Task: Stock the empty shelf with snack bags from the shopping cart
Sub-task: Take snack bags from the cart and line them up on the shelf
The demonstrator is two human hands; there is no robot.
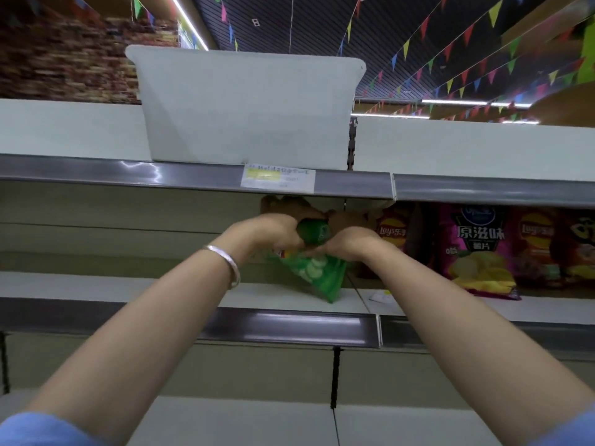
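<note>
Both forearms are reaching up to the middle shelf [96,284]. The left hand [270,231], a bracelet [230,265] on its wrist, and the right hand [346,244] are gripping a green snack bag [317,275] with curled fingers, its lower corner touching the shelf. Farther right, stocked chip bags [476,249] are standing upright. Above, a white bin [248,107] is sitting on the upper shelf.
</note>
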